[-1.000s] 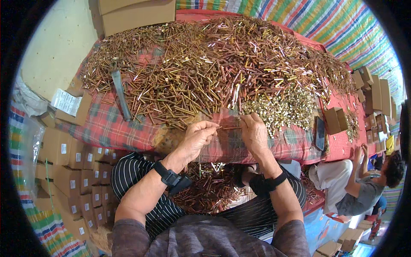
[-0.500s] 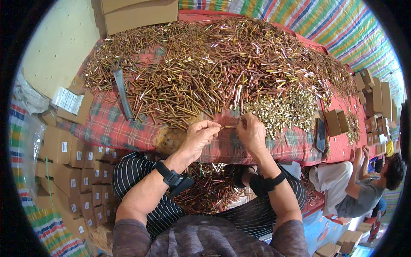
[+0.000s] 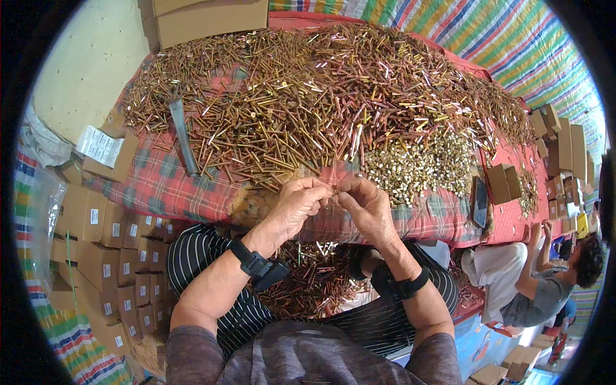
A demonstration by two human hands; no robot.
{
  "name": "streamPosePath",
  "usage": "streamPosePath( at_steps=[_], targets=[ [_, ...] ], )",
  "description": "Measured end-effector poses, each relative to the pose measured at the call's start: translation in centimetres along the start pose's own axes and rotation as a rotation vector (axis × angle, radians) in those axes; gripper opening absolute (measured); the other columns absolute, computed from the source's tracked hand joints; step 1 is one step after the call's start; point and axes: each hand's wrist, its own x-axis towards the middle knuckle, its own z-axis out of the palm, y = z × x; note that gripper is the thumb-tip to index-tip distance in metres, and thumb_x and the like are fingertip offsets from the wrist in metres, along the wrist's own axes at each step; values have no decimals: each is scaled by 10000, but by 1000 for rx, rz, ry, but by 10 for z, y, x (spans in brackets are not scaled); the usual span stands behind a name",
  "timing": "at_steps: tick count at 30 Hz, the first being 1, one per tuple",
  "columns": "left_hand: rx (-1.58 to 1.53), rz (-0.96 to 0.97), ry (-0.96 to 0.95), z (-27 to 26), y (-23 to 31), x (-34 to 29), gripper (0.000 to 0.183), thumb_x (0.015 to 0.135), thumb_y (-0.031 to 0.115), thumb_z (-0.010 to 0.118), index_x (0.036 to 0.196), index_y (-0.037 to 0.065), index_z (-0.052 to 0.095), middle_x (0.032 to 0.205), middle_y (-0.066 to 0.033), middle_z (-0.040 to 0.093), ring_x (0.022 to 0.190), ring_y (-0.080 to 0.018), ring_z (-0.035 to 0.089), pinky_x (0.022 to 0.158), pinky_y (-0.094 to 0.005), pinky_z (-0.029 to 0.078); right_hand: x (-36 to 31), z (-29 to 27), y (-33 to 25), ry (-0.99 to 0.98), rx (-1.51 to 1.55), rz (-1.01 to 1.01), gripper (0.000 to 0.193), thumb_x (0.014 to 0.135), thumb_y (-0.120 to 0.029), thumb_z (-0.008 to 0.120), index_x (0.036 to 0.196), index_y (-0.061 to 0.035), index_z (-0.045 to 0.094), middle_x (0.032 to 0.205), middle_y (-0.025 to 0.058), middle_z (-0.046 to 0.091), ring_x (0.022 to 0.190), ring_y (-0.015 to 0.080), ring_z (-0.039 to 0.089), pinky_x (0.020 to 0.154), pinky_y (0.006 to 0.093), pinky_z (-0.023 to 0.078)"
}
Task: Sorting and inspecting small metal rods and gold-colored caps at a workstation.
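My left hand (image 3: 304, 200) is closed in a pinch at the near edge of the padded table, with a thin brass-coloured bolt at its fingertips, now almost wholly hidden by the fingers. Touching those fingertips, my right hand (image 3: 367, 206) is pinched too; what it grips is covered. Just beyond both hands spreads a large heap of long brass-coloured bolts (image 3: 276, 138). A pile of small shiny metal pieces, which look like nuts (image 3: 420, 168), lies beyond and right of my right hand.
A red plaid cloth (image 3: 186, 196) covers the table. On it lie a grey curved strip (image 3: 183, 138), a dark flat phone-like object (image 3: 479, 202) and an open carton (image 3: 504, 184). Boxes (image 3: 102, 266) are stacked at left. More bolts (image 3: 298, 282) lie below, between my legs. Another person (image 3: 539, 295) sits at right.
My right hand has moved left to meet my left hand's fingertips. The bolt that showed between the hands is now covered by fingers. My left hand has hardly moved.
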Motion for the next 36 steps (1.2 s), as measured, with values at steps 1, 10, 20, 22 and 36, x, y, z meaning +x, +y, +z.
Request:
streamPosePath(
  at_steps=[1, 10, 20, 22, 36],
  targets=[
    [0, 0, 0, -1, 0, 0, 76, 814, 55, 600, 866, 1, 610, 684, -16, 540, 526, -29, 407, 453, -160, 288, -1, 0, 1, 0, 0, 0, 104, 853, -61, 596, 935, 4, 593, 805, -4, 592, 725, 59, 513, 660, 225, 446],
    [142, 52, 15, 5, 3, -6, 43, 790, 76, 607, 778, 36, 595, 694, -4, 553, 545, -23, 409, 467, -154, 286, -4, 3, -12, 9, -427, -171, 141, 847, -120, 622, 920, -5, 584, 751, 98, 607, 623, 143, 542, 568, 284, 439],
    [162, 111, -16, 6, -5, -2, 24, 790, 71, 604, 797, 49, 609, 678, 27, 546, 542, -14, 402, 472, -156, 299, -4, 7, -13, 104, -508, -266, 282, 894, -286, 555, 819, -18, 601, 598, 144, 558, 545, 253, 558, 537, 351, 444],
    [170, 130, -25, 6, -5, -3, 25, 789, 69, 604, 799, 46, 610, 675, 29, 546, 539, -14, 403, 473, -157, 302, -2, 7, -20, 16, -348, 107, 255, 879, -260, 580, 825, -11, 584, 623, 170, 562, 561, 293, 564, 529, 361, 438],
    [1548, 592, 86, -37, 26, -20, 220, 660, -44, 556, 844, 36, 647, 797, -133, 556, 756, -336, 572, 677, -385, 477, 9, -16, 16, 153, -1001, -345, 93, 781, -107, 594, 833, -30, 577, 847, 152, 562, 773, 346, 569, 639, 433, 471]
  ],
)
